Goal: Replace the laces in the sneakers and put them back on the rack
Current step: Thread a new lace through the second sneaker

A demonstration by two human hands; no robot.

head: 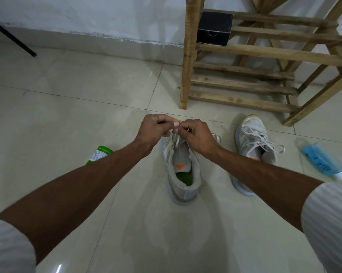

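Near sneaker stands on floor tiles, centre. Left hand and right hand both pinch its white lace above the tongue. Second sneaker lies right; wooden rack far right.

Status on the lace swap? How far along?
Looks done: the right-side sneaker is laced, ends loose; new or old lace, can't tell. In hand: left hand and right hand pinch the lace over the centre sneaker. Left: finish lacing it, then move both from the floor to the wooden rack.
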